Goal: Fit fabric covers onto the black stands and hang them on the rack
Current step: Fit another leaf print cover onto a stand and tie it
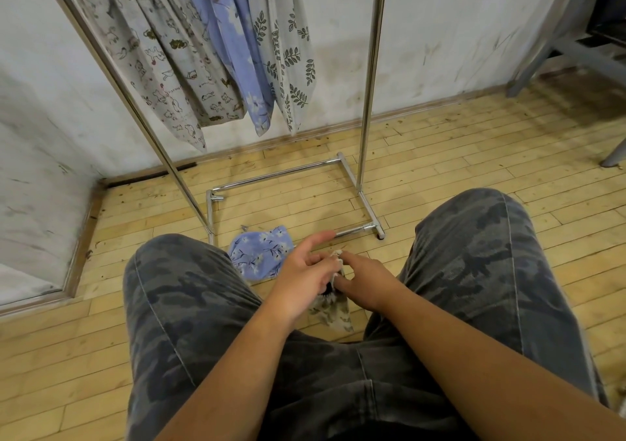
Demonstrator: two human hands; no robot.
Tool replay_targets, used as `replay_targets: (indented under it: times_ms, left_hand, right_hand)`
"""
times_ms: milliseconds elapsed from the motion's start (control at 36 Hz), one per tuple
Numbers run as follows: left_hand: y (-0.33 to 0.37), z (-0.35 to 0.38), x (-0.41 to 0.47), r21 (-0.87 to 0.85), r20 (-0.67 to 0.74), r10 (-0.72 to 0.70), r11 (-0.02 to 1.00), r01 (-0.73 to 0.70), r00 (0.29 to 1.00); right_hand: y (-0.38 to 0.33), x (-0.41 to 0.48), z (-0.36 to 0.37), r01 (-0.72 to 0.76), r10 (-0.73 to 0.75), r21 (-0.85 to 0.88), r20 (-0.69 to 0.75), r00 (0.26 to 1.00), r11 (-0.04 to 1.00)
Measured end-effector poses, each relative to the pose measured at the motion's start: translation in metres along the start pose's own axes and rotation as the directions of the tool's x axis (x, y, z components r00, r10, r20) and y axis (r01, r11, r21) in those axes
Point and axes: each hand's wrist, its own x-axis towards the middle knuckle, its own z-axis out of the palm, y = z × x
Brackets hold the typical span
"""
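Note:
Between my knees I hold a pale leaf-print fabric cover [333, 313] that hangs down toward the floor. A dark bit of the black stand [328, 292] shows at its bunched top. My left hand [301, 278] grips the top from the left, index finger stretched out. My right hand [364, 279] pinches the white edge of the cover from the right. A blue floral cover [259, 252] lies on the floor just left of my hands. Covered stands [189, 54] hang on the chrome rack [371, 78] ahead.
My legs in camouflage trousers [474, 271] frame the work spot. The rack's chrome base [288, 173] rests on the wooden floor in front. A white wall stands behind it and a grey metal frame [559, 54] at the far right.

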Motion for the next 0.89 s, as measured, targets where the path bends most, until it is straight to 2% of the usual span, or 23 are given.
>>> replay_targets:
  times_ms: [139, 361, 444, 528, 722, 889]
  left_hand:
    - [0.006, 0.000, -0.003, -0.020, -0.001, 0.018, 1.000, -0.018, 1.000]
    - [0.009, 0.004, -0.007, 0.078, 0.028, 0.030, 0.996, -0.032, 0.999]
    - [0.006, 0.004, -0.006, 0.158, 0.073, -0.004, 0.987, -0.007, 0.997]
    - [0.000, 0.005, -0.002, 0.335, 0.098, -0.008, 0.942, -0.025, 0.995]
    - [-0.015, 0.002, 0.004, 0.669, -0.125, 0.112, 0.743, 0.001, 0.986]
    - [-0.018, 0.001, 0.007, 0.751, -0.246, 0.148, 0.654, 0.092, 0.958]
  right_hand:
    - [-0.001, -0.001, -0.001, 0.019, -0.018, 0.064, -0.018, 1.000, 0.998]
    - [0.001, 0.001, -0.001, -0.036, 0.040, 0.068, -0.049, 0.998, 0.997]
    - [0.002, 0.000, 0.000, -0.058, 0.064, 0.078, -0.071, 0.995, 0.995]
    - [0.004, 0.002, 0.003, -0.067, 0.078, 0.101, -0.118, 0.990, 0.993]
    - [0.008, 0.008, 0.007, -0.124, 0.134, 0.072, -0.150, 0.980, 0.990]
    - [0.007, 0.012, 0.013, -0.138, 0.134, -0.041, -0.089, 0.987, 0.990]
